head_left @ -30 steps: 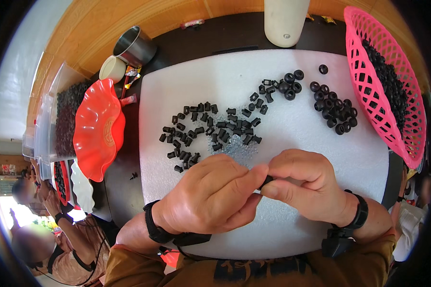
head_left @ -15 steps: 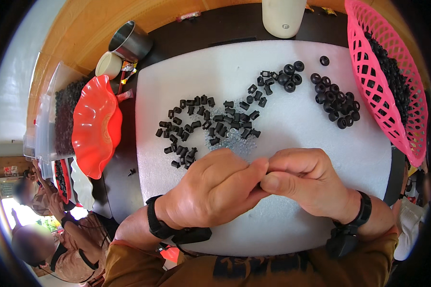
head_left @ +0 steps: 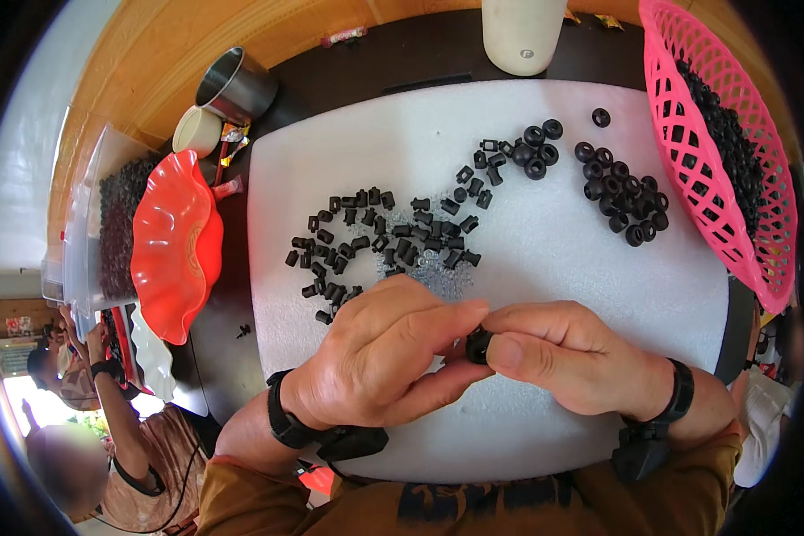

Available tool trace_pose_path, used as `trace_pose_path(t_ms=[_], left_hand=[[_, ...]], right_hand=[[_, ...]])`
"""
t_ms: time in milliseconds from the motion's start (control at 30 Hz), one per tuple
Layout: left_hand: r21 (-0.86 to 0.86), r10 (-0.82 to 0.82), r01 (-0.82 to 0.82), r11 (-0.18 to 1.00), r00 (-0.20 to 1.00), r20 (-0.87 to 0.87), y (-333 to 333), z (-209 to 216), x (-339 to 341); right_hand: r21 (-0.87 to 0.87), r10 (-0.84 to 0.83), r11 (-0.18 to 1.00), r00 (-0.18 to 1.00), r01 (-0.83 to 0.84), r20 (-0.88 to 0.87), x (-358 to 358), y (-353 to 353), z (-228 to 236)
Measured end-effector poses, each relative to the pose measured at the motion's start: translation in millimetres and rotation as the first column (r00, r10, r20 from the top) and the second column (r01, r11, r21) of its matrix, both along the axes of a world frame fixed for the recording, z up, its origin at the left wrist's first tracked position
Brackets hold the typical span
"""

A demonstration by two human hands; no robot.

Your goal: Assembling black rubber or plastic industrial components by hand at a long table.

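Between the fingertips of both hands, over the front part of the white foam board (head_left: 581, 277), is a small rounded black plastic piece (head_left: 479, 346). My left hand (head_left: 393, 348) pinches it from the left with thumb and forefinger. My right hand (head_left: 563, 353) grips it from the right, its thumb pressed against the side. Fingers cover much of the piece. Just beyond my left hand lie many small black spool-shaped pieces (head_left: 380, 241) with square openings, scattered around a pile of tiny clear bits (head_left: 433, 279). Rounded black pieces with holes (head_left: 630, 192) are grouped on the right.
A pink lattice basket (head_left: 719, 179) full of black pieces stands at the right. Left of the board are a red wavy-edged dish (head_left: 174, 250), a metal cup (head_left: 235, 85) and a clear bin (head_left: 89, 214). A cream container (head_left: 523, 36) stands behind. Another person (head_left: 143, 456) sits at far left.
My fingertips have parted a little and shifted slightly left, so the black piece now shows between them. The view has shifted slightly. At far left the other person's arm has moved.
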State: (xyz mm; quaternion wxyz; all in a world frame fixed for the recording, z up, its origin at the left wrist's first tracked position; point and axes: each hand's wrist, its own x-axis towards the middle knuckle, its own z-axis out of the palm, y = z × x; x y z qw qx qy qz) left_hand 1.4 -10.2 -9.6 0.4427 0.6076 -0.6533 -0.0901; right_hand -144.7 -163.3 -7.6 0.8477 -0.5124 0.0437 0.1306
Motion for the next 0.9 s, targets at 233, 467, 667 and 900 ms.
trace_pose_path(t_ms=[233,467,667,900], left_hand=[[-0.016,-0.004,0.007,1.000,0.990,0.144,-1,7,0],[-0.056,0.084,-0.071,0.996,0.957,0.277,-1,8,-8],[-0.099,0.129,-0.106,0.989,0.953,0.273,0,-4,-15],[-0.105,0.142,-0.127,0.986,0.978,0.155,1,-6,-21]], right_hand=[[0.043,-0.124,0.992,0.988,0.120,0.092,-2,14,-9],[0.047,-0.130,0.991,0.990,0.127,0.058,-3,15,-11],[0.060,-0.169,0.984,0.984,0.166,0.050,-3,17,-11],[0.057,-0.146,0.988,0.989,0.145,0.024,-4,16,-8]])
